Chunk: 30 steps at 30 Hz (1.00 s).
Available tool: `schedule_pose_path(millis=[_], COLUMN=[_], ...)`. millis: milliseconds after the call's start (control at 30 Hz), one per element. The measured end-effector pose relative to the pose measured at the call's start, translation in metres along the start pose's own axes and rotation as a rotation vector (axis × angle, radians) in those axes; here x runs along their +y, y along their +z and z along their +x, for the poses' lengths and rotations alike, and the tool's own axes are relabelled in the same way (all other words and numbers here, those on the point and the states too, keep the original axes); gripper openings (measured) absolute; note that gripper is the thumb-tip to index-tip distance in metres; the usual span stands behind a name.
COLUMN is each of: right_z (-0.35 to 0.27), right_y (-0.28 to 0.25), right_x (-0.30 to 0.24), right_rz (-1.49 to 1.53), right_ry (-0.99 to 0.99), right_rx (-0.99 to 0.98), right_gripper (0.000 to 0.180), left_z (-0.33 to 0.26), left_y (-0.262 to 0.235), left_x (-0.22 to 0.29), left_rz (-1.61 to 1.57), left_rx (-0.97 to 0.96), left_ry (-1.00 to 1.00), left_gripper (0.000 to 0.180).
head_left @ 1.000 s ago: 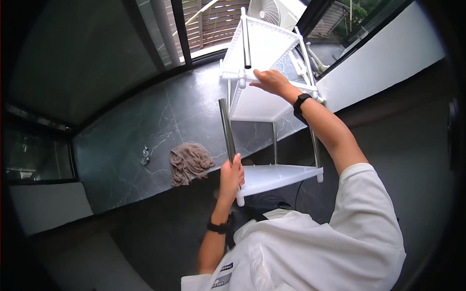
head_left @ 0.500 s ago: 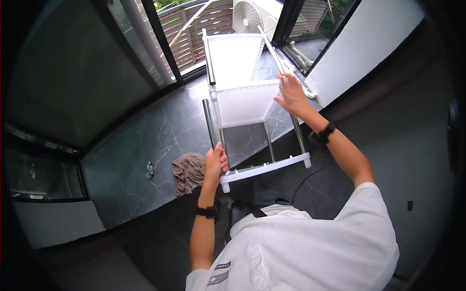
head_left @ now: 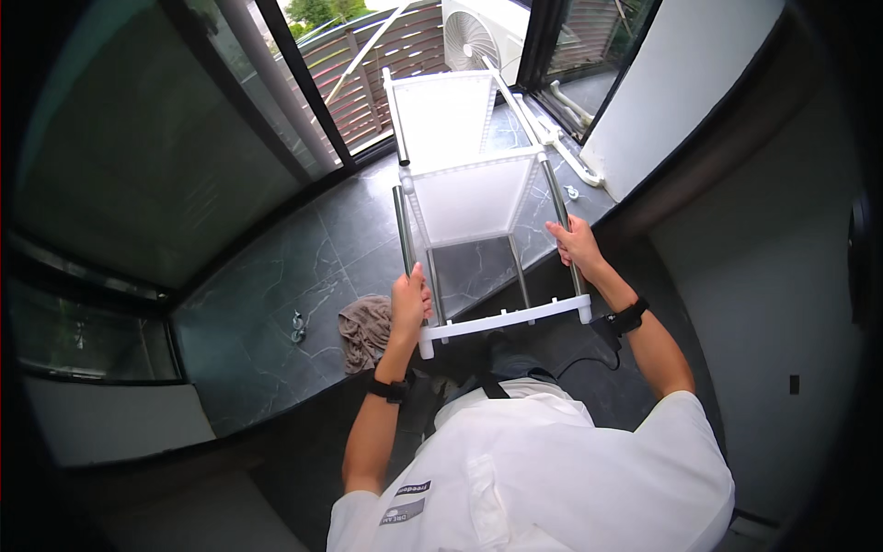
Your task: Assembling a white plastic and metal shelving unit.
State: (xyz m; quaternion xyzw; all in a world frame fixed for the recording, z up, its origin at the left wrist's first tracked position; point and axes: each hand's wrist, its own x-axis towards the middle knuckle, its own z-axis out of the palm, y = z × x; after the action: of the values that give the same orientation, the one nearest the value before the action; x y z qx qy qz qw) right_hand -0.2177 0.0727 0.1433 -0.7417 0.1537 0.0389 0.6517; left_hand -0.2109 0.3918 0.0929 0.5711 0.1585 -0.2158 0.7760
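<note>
A white rack with shelf panels and shiny metal tubes lies tilted in front of me, its lower white end bar close to my body. My left hand is wrapped round the left metal tube just above that bar. The top end of this tube stands slightly apart from the panel's white corner joint. Around the right metal tube, which meets the middle panel's right corner, my right hand is closed.
A crumpled brown cloth lies left of the rack on a dark marbled ledge. Small shiny pieces rest there too. White pipes run at the right, near a white wall. Beyond the open glass door stands a fan unit.
My right hand has come down from the middle panel's right corner and closed round the right tube. The left tube's upper end has shifted right, nearer the corner joint.
</note>
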Motion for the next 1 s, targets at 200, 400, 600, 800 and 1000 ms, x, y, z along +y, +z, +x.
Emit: schedule_pose_path(millis=[200, 400, 600, 800, 1000], right_z=[0.010, -0.007, 0.004, 0.014, 0.047], right_y=[0.011, 0.058, 0.098, 0.095, 0.056], right_x=[0.010, 0.026, 0.028, 0.003, -0.043], right_rz=[-0.047, -0.076, 0.036, -0.377, -0.902], right_ry=[-0.013, 0.043, -0.012, -0.032, -0.449], right_rx=[-0.021, -0.294, -0.291, -0.176, 0.236], right_gripper=[0.029, 0.033, 0.036, 0.038, 0.034], left_z=[0.015, 0.055, 0.078, -0.005, -0.055], left_y=[-0.015, -0.088, -0.117, -0.017, 0.045], left_x=[0.033, 0.077, 0.093, 0.064, -0.003], left_rz=[0.088, 0.541, 0.896, 1.395, 1.338], left_rx=[-0.009, -0.017, 0.140, 0.381, 0.024], left_ry=[0.037, 0.105, 0.191, 0.980, 0.971], left_gripper=[0.032, 0.034, 0.032, 0.026, 0.019])
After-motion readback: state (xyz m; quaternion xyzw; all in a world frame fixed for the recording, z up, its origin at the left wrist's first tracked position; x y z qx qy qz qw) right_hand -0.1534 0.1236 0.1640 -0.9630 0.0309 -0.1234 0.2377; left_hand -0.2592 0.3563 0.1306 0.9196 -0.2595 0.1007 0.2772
